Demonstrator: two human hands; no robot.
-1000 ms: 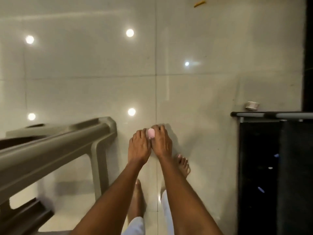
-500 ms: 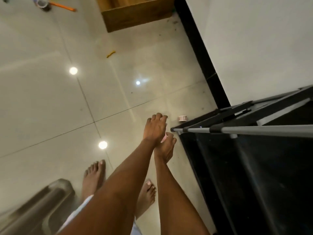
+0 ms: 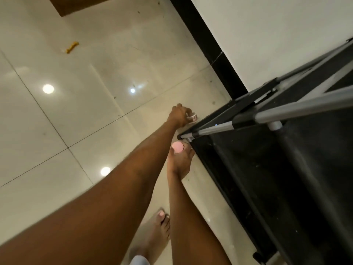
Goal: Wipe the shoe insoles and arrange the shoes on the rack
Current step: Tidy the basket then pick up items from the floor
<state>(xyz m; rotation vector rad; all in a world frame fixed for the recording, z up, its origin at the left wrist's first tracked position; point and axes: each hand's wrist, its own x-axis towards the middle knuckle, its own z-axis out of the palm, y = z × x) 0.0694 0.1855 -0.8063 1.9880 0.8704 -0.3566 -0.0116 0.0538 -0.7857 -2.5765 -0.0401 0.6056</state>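
Note:
The black shoe rack [image 3: 267, 180] with grey metal tubes fills the right side; no shoes or insoles are in view. At its near corner on the floor sits a small round white tub [image 3: 192, 118]. My left hand [image 3: 178, 115] reaches down to the tub, and its fingers curl around it. Closer to me, my right hand [image 3: 179, 161] pinches a small round pink object [image 3: 177, 146] at its fingertips, just beside the rack's corner tube.
Glossy white floor tiles [image 3: 76, 111] spread to the left, with a small yellow scrap [image 3: 72, 47] lying far off. A wooden furniture edge [image 3: 76, 4] is at the top. A white wall with a black skirting [image 3: 210, 44] runs behind the rack. My bare foot [image 3: 158, 230] stands below.
My head turned toward the rack. My left hand left the pink object, reached forward and down, and closed around the small white tub. My right hand kept the pink object.

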